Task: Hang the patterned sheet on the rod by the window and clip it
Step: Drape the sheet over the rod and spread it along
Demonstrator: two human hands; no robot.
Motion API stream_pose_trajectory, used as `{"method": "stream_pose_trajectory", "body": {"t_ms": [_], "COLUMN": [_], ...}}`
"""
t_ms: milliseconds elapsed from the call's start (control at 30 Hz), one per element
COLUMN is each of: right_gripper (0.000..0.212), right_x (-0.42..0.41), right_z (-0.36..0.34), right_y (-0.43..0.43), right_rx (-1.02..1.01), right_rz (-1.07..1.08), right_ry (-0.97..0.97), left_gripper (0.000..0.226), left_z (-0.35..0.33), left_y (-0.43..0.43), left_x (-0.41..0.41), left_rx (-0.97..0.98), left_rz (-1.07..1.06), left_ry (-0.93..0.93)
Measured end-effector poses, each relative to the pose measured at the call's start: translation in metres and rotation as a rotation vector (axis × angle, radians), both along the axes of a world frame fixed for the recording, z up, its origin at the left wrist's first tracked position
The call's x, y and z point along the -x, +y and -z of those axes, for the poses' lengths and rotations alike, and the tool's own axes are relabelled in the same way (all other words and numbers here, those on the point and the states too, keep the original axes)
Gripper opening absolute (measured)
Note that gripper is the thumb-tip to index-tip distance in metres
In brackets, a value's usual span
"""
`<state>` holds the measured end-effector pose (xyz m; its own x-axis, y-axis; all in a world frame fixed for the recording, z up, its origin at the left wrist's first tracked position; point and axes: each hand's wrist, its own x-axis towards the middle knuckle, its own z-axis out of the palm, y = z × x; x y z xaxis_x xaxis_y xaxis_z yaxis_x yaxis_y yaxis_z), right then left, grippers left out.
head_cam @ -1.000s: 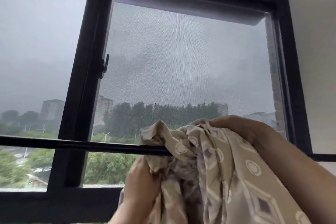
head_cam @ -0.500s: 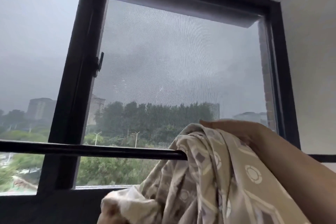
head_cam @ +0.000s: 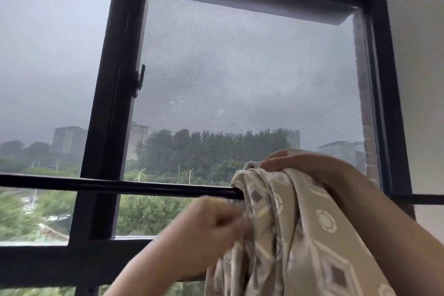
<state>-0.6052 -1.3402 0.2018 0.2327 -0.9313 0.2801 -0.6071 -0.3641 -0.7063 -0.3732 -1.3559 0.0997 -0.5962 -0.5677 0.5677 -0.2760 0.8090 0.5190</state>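
- Broadly, a dark-framed window [head_cam: 110, 103] filled the view, with a fine mesh screen [head_cam: 240, 79] over its right pane and a pale wall [head_cam: 420, 79] to its right. Grey sky, trees and tower blocks lay beyond.
- The black rod [head_cam: 120, 186] ran level across the lower window. Its whole left stretch was bare, and a short bare length showed again past the right forearm.
- The patterned sheet [head_cam: 300, 235], beige with diamonds and rings, was bunched over the rod right of centre and fell toward the viewer. The bottom edge cut off its lower part.
- The right hand [head_cam: 295, 161] lay on top of the bunch above the rod, fingers curled down over the fabric, grasping it.
- The left hand [head_cam: 204, 221] sat just below the rod at the sheet's left edge, fingers curled toward the cloth. Motion blur hid whether it pinched anything.
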Motion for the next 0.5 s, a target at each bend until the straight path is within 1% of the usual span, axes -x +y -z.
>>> {"method": "stream_pose_trajectory", "body": {"t_ms": [33, 67, 100, 133, 167, 233, 267, 333, 367, 400, 433, 467, 500], "right_gripper": [0.023, 0.022, 0.02, 0.019, 0.017, 0.015, 0.018, 0.031, 0.033, 0.028, 0.019, 0.009, 0.004], "right_x": [-0.004, -0.004, -0.005, -0.005, -0.006, -0.005, -0.004, -0.002, -0.003, -0.003, -0.005, -0.005, -0.007], "right_z": [0.001, 0.001, 0.002, 0.004, 0.005, 0.009, 0.011, 0.012, 0.012, 0.013, 0.014, 0.015, 0.016], "right_y": [0.005, 0.005, 0.009, 0.009, 0.011, 0.012, 0.01, 0.01, 0.012, 0.014, 0.016, 0.018, 0.021], "right_rx": [0.032, 0.066, 0.096, 0.124, 0.144, 0.183, 0.197, 0.19, 0.18, 0.188, 0.209, 0.25, 0.298], "right_rz": [0.019, 0.031, 0.048, 0.042, 0.05, 0.057, 0.053, 0.052, 0.052, 0.049, 0.061, 0.08, 0.109], "right_ry": [0.01, 0.012, 0.012, 0.013, 0.014, -0.015, -0.048, -0.131, -0.158, -0.169, -0.17, -0.171, -0.176], "left_gripper": [0.034, 0.036, 0.038, 0.041, 0.046, 0.052, 0.05, 0.044, 0.044, 0.047, 0.053, 0.06, 0.065], "left_z": [-0.009, -0.017, -0.025, -0.031, -0.036, -0.043, -0.048, -0.059, -0.064, -0.068, -0.07, -0.07, -0.069], "left_y": [0.003, 0.005, 0.01, 0.014, 0.019, 0.023, 0.023, 0.015, 0.008, 0.0, -0.008, -0.016, -0.021], "left_x": [0.004, 0.011, 0.017, 0.024, 0.03, 0.043, 0.047, 0.05, 0.049, 0.046, 0.043, 0.041, 0.04], "left_rx": [0.065, 0.165, 0.22, 0.261, 0.269, 0.271, 0.308, 0.445, 0.486, 0.474, 0.415, 0.315, 0.228], "left_rz": [-0.055, -0.146, -0.256, -0.337, -0.4, -0.46, -0.505, -0.619, -0.662, -0.664, -0.606, -0.497, -0.388], "left_ry": [0.192, 0.317, 0.352, 0.346, 0.297, 0.223, 0.189, 0.132, 0.1, 0.062, 0.039, 0.021, -0.001]}}
